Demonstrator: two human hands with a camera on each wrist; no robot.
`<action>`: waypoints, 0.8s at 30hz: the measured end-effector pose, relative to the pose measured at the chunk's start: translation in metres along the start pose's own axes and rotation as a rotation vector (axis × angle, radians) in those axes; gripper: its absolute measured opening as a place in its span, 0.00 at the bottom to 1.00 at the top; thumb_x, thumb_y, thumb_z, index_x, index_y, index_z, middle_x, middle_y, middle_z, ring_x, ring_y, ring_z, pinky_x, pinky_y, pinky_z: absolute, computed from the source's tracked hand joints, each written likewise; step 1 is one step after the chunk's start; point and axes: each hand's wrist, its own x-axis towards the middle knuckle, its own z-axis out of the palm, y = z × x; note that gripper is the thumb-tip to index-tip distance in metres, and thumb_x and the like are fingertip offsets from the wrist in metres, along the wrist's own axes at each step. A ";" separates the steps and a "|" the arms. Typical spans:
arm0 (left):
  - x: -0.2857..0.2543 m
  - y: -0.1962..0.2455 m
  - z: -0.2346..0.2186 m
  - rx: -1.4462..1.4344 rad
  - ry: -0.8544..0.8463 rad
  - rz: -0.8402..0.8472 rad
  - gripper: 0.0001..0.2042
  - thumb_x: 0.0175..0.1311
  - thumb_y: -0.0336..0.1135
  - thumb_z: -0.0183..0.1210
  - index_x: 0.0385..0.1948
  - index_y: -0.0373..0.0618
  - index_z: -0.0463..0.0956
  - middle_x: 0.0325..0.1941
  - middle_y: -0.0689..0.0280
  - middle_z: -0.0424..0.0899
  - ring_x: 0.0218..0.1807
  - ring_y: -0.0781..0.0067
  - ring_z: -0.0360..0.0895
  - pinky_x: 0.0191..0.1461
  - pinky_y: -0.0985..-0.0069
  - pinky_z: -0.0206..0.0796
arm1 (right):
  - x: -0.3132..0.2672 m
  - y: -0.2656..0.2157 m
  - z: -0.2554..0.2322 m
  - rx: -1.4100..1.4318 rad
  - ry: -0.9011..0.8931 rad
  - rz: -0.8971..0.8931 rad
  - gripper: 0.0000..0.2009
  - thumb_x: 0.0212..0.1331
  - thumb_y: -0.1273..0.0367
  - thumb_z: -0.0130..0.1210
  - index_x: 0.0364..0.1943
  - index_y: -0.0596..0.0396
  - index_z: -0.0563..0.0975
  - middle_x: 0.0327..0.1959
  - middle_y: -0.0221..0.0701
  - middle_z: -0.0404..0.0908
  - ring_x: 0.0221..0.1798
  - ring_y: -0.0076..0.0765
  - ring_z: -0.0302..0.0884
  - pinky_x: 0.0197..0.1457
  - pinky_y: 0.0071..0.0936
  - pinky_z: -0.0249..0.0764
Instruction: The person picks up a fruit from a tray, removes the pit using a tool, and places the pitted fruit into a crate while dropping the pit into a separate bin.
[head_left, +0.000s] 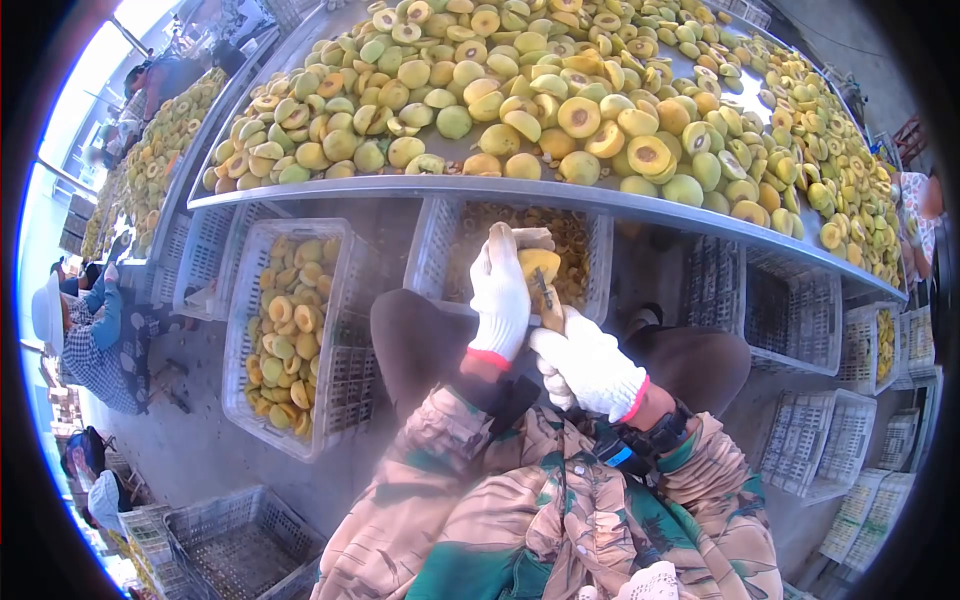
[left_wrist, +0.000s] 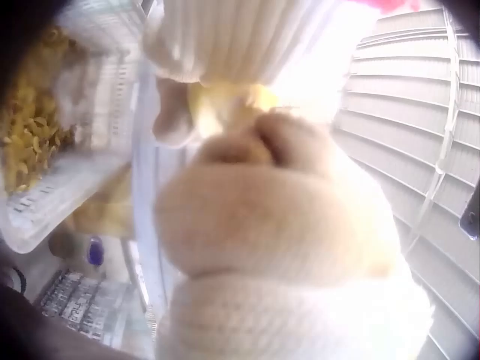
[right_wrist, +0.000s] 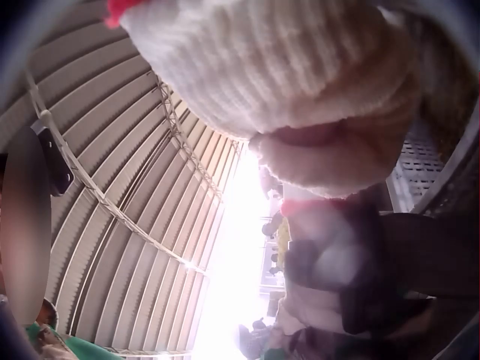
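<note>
Our white-gloved left hand [head_left: 500, 295] grips a halved yellow-orange peach [head_left: 538, 266]; white-gloved right hand [head_left: 588, 365] grips a dark-bladed knife [head_left: 547, 300] w/ tip in it, below the steel table [head_left: 400, 188].

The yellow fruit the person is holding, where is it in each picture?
Head: the yellow fruit sits centre, held by the left hand, right hand below it.
Left wrist: top centre, a yellow blur behind the glove.
Right wrist: not in it.
Shared landmark: the white knit gloves.

fruit [head_left: 541, 266] in left hand [head_left: 499, 296] | right hand [head_left: 588, 365] just below-right, touching | crate [head_left: 290, 330] left | table [head_left: 520, 189] above, behind | second crate [head_left: 598, 262] directly behind
</note>
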 end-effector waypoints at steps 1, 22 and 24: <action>0.002 0.001 -0.003 0.019 -0.026 -0.035 0.25 0.76 0.49 0.42 0.37 0.34 0.80 0.36 0.57 0.85 0.37 0.70 0.82 0.44 0.74 0.75 | -0.001 -0.001 0.000 -0.014 0.013 0.024 0.09 0.68 0.66 0.50 0.44 0.52 0.64 0.24 0.26 0.68 0.19 0.20 0.64 0.20 0.24 0.65; 0.005 -0.012 -0.004 0.055 -0.099 -0.101 0.26 0.76 0.50 0.41 0.33 0.35 0.81 0.34 0.57 0.86 0.34 0.70 0.82 0.40 0.74 0.75 | -0.001 0.004 -0.008 0.046 -0.015 0.087 0.10 0.68 0.64 0.51 0.43 0.54 0.65 0.25 0.28 0.71 0.19 0.22 0.68 0.20 0.26 0.68; 0.001 -0.015 0.000 0.034 -0.044 -0.025 0.26 0.76 0.50 0.41 0.33 0.35 0.81 0.34 0.57 0.85 0.34 0.70 0.82 0.40 0.74 0.75 | -0.001 0.004 -0.004 -0.018 0.003 0.038 0.11 0.68 0.64 0.51 0.43 0.54 0.65 0.25 0.28 0.72 0.19 0.22 0.69 0.20 0.26 0.69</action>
